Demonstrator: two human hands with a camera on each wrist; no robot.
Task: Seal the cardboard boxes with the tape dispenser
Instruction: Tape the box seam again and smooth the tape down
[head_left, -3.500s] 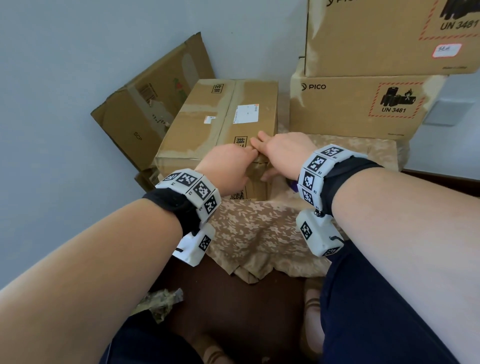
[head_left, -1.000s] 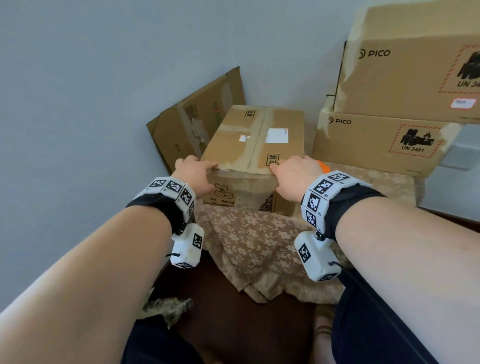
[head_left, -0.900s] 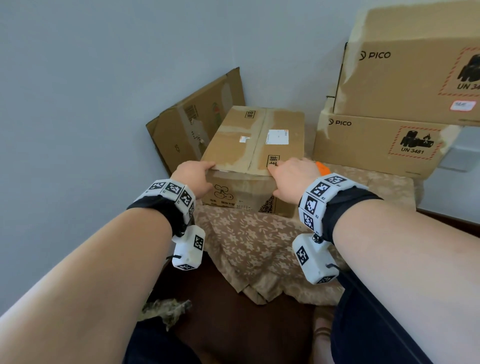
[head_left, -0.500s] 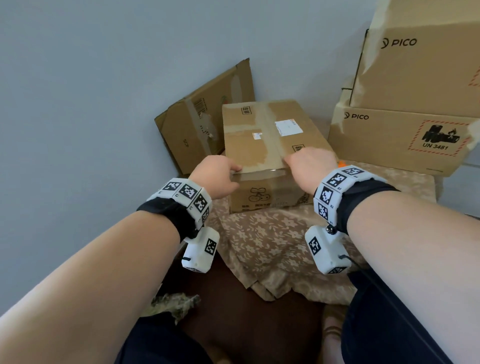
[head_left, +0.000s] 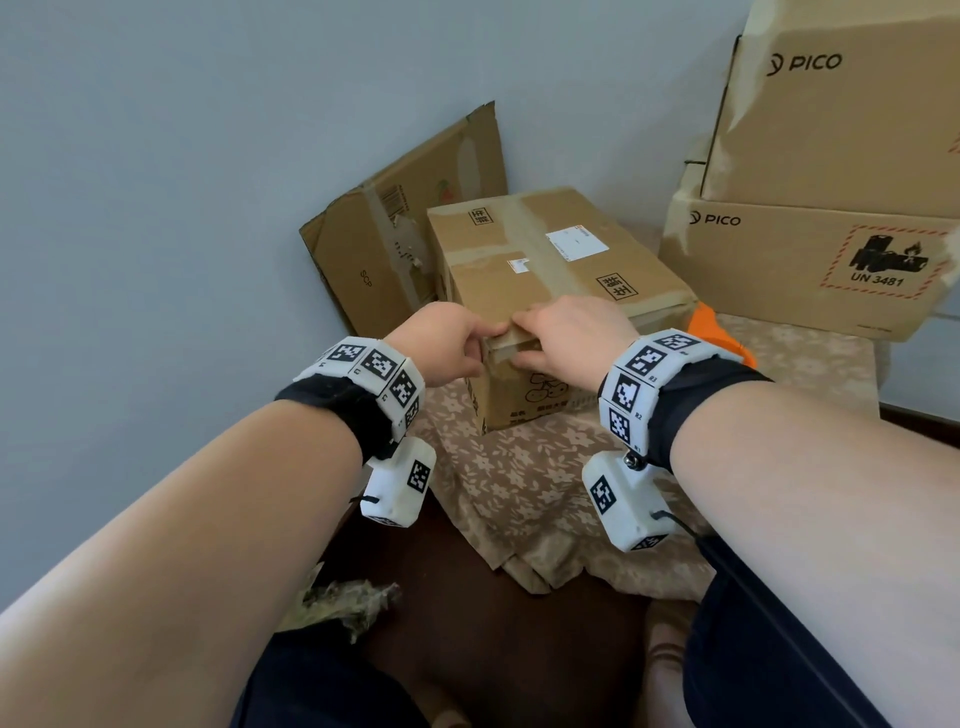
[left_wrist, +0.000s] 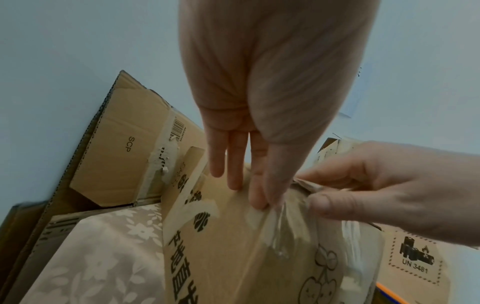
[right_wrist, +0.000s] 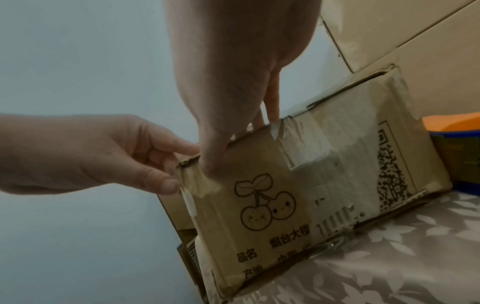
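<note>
1. a flattened carton (head_left: 395, 244) leans against the grey wall at far left.
2. just right of it the cardboard box (head_left: 550, 270) sits on a floral cloth (head_left: 519, 483), its taped top seam running away from the viewer.
3. the left hand (head_left: 447, 343) is at the box's near top corner, thumb and fingers curled in a pinch on the edge of the flap there.
4. the right hand (head_left: 566, 338) grips the same near edge, fingers over the top and thumb on the front face beside the cherry print; it seems to touch loose clear tape, though the wrist view is blurred.
5. an orange tape dispenser (head_left: 711, 327) lies right of the box, mostly hidden.
6. two stacked pico boxes (head_left: 810, 260) stand at far right.
</note>
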